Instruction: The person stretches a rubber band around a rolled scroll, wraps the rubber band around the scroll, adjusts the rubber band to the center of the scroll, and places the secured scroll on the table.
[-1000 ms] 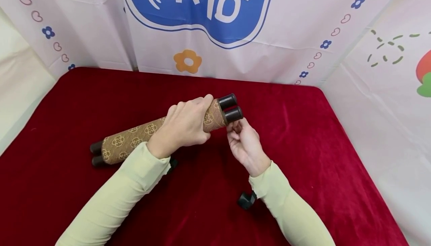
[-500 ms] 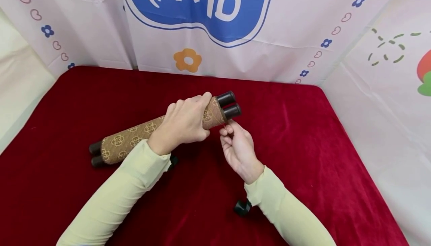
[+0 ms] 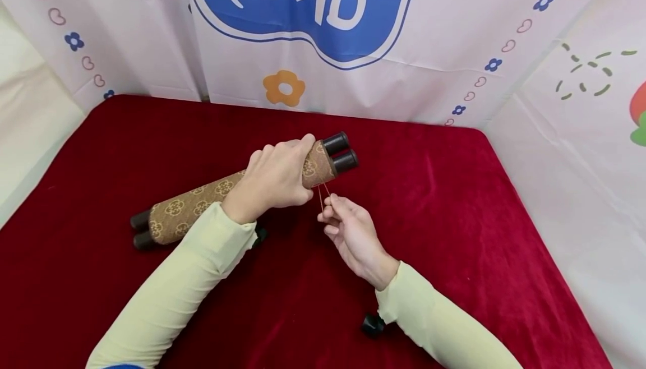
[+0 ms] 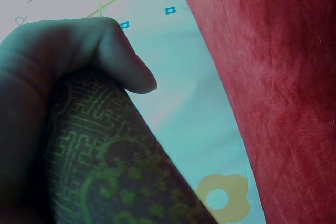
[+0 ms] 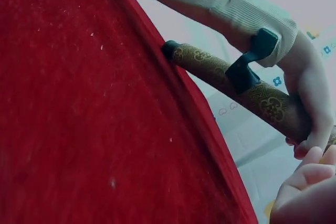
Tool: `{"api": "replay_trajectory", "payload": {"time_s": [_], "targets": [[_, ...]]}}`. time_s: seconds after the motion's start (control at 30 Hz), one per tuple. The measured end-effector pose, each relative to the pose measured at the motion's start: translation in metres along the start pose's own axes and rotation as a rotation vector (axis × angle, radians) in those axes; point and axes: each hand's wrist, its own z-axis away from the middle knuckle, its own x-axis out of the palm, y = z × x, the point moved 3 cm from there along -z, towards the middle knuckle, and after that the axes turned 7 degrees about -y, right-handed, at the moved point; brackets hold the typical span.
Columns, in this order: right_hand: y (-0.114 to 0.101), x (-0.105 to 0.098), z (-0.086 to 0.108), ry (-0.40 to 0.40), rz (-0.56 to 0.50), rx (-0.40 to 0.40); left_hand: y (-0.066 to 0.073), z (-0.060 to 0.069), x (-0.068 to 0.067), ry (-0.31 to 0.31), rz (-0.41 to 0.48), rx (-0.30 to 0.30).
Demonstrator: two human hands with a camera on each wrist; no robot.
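a left hand [image 3: 275,173] grips a rolled brocade scroll [image 3: 189,206] (dark knobs [image 3: 345,160] jut from both ends) over the red velvet surface [image 3: 464,234], while the right hand [image 3: 358,240], near it, pinches a thin cord [image 3: 320,198] running from the scroll.

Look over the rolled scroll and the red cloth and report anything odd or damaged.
Nothing stands out: I see no spill or damage. The rolled scroll slants over the red cloth, but the left hand grips it, and the thin cord pulled out from it is held by the right hand.
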Motion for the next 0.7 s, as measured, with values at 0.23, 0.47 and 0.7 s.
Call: {"api": "replay_trajectory", "payload": {"time_s": [0.23,0.47,0.7], "targets": [[-0.002,-0.006,0.003,0.029,0.275,-0.209,0.001,0.000,0.002,-0.037,-0.009,-0.012],[-0.017,-0.011,0.006,0.054,0.504,-0.479,0.002,0.000,0.005,-0.042,-0.012,-0.008],[-0.031,-0.011,0.012,0.054,0.875,-0.733,0.001,-0.005,0.005,-0.049,-0.008,-0.019]]}}
